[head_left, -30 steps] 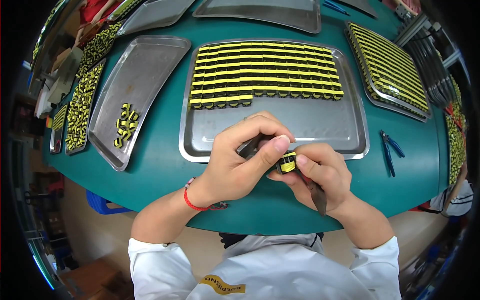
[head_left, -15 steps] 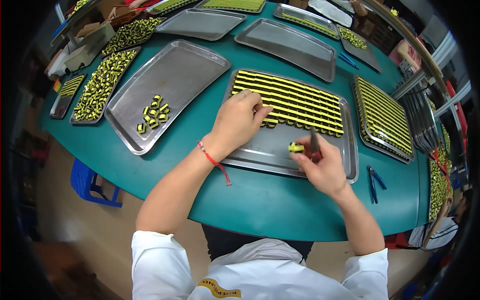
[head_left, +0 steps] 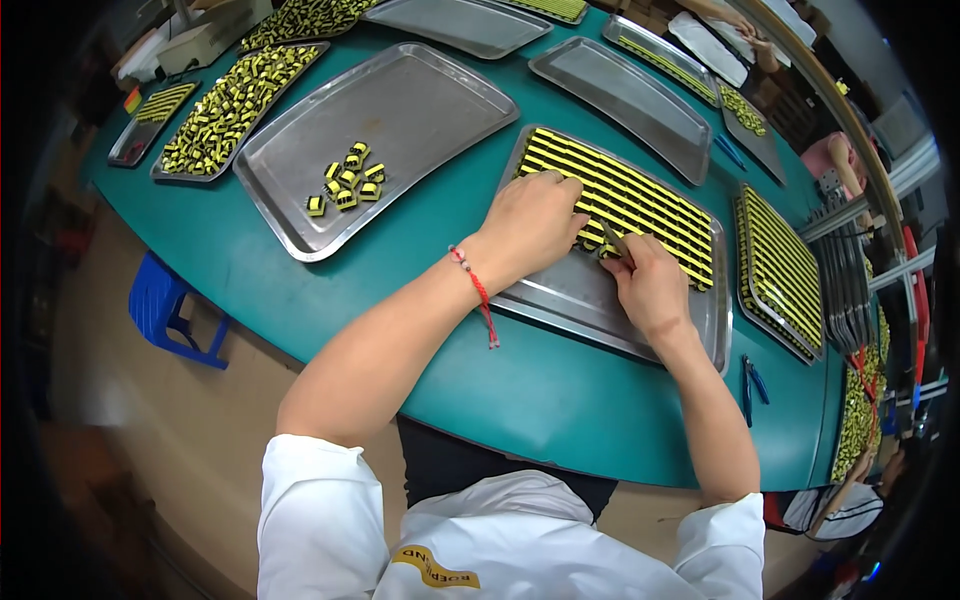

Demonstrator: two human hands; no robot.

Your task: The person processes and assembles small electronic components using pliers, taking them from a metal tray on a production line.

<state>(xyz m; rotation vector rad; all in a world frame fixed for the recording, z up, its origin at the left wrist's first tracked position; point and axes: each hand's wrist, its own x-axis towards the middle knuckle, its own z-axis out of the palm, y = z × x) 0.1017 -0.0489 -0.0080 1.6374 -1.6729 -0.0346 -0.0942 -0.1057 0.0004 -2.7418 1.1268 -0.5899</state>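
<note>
Blocks (head_left: 655,215), small and yellow and black, lie in close rows over the upper part of a metal tray (head_left: 590,305), just right of the middle of the frame. The left hand (head_left: 540,225) is at the left end of those rows, fingers bent down to them; I cannot tell whether they pinch a block. The right hand (head_left: 650,285) is closed on a dark tool (head_left: 612,237), its pointed end toward the rows. A bit of yellow shows at its fingertips, but whether that is a held block or part of a row is unclear.

By the look of it, more than half of this tray is filled in order, while its lower strip is bare; the hands hide where the last row ends. A few loose blocks (head_left: 346,180) wait in the left tray (head_left: 400,110), and a big unsorted heap (head_left: 235,115) at upper left suggests plenty remains. At the right of the frame, another tray of neat rows (head_left: 780,270) looks finished. Blue pliers (head_left: 747,390) lie below it.
</note>
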